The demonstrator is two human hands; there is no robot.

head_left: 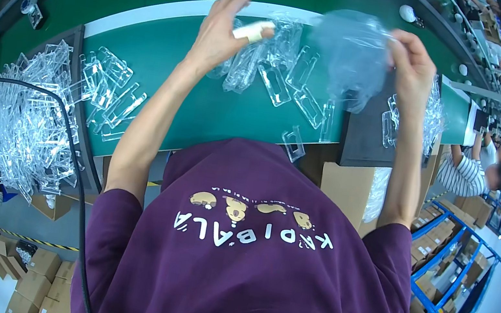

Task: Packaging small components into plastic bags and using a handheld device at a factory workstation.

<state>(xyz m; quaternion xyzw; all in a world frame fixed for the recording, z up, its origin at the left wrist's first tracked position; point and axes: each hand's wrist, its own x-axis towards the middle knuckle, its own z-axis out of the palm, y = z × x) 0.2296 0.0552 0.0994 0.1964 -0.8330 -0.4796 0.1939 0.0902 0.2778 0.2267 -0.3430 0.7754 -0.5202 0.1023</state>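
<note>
My right hand (414, 59) pinches the edge of a clear plastic bag (352, 58), which hangs over the green table (206, 107) and is blurred by motion. To its left, my left hand (216, 32) is raised with fingers apart, a pale wrap on its thumb. Nothing shows in its grip. Beside that hand lies a bundle of clear plastic pieces (246, 67), seemingly in film. Several loose clear rectangular frames (275, 86) lie between my hands, and another frame (293, 142) is at the table's near edge.
A big heap of clear plastic parts (33, 122) fills the left side, with more frames (116, 99) beside it. A black tray (361, 138) stands right, above a cardboard box (344, 188). A black cable (76, 158) runs down the left. Co-workers sit at both sides.
</note>
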